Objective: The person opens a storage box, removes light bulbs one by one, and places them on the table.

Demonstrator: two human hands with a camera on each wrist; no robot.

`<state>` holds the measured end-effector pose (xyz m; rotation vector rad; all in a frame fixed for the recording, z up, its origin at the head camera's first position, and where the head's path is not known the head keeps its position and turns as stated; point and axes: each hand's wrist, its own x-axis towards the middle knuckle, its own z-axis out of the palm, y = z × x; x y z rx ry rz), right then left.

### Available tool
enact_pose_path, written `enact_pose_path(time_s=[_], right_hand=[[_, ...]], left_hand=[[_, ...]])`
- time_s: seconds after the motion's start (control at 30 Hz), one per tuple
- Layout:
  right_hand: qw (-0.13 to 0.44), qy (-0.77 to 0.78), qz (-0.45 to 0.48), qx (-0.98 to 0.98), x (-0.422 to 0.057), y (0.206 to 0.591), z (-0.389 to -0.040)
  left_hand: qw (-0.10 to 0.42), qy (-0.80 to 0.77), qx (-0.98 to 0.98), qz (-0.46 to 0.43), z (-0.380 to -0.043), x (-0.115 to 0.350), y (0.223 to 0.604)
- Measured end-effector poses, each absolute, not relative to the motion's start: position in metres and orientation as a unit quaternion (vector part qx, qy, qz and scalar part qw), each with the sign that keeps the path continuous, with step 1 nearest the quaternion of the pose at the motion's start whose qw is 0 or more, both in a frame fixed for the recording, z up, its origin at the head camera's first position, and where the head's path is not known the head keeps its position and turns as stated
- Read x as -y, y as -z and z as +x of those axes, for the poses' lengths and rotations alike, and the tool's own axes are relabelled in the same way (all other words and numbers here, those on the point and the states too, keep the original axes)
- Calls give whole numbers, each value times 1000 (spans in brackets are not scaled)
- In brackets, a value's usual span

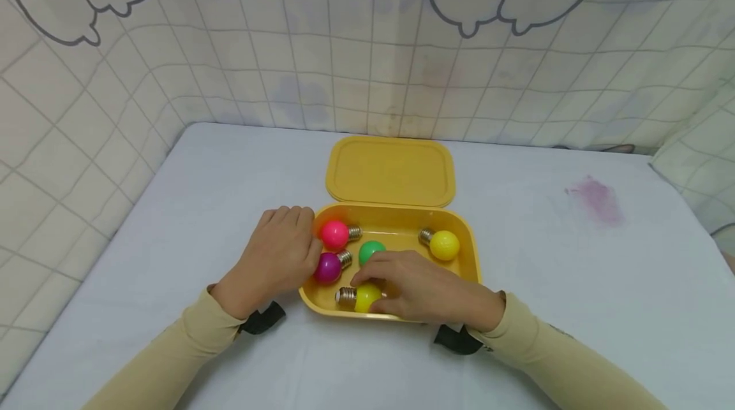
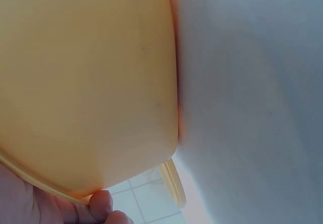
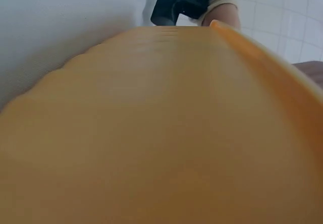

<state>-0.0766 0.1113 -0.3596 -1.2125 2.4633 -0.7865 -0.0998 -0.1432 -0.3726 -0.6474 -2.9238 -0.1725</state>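
Note:
A yellow plastic box (image 1: 396, 238) sits on the table with light bulbs lying inside. My left hand (image 1: 284, 250) grips its left rim, and in the left wrist view fingertips (image 2: 102, 204) curl at the edge. Inside the box, my right hand (image 1: 413, 285) pinches a yellow light bulb (image 1: 366, 298) between thumb and fingers, its metal base toward the left. Beyond those fingers lies a green bulb (image 1: 371, 250), partly hidden. Pink (image 1: 335, 234) and purple (image 1: 328, 268) bulbs lie by the left wall. Another yellow bulb (image 1: 445, 245) is at the right. The box wall (image 3: 166, 123) fills most of the right wrist view.
A yellow lid (image 1: 390, 171) lies flat directly behind the box. White cloth (image 1: 574, 282) covers the table, with a pinkish stain (image 1: 597, 199) at the back right. Checked curtain (image 1: 344, 65) hangs behind and along the sides.

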Motion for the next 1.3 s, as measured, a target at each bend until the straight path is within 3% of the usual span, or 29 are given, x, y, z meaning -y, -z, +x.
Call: enact_pose_path(time_s=[0.37,1.0,1.3], right_hand=[[140,250,-456,-843,-115,359,-77],[198,231,-462,-833,-122,357,-84],[194,228,-473,-828,-122,357,-85]], left_hand=[[88,59,969,-222,-99,144,374],[92,65,967,-228,-100,143,374],[89,65,968,-225,-100,143,373]])
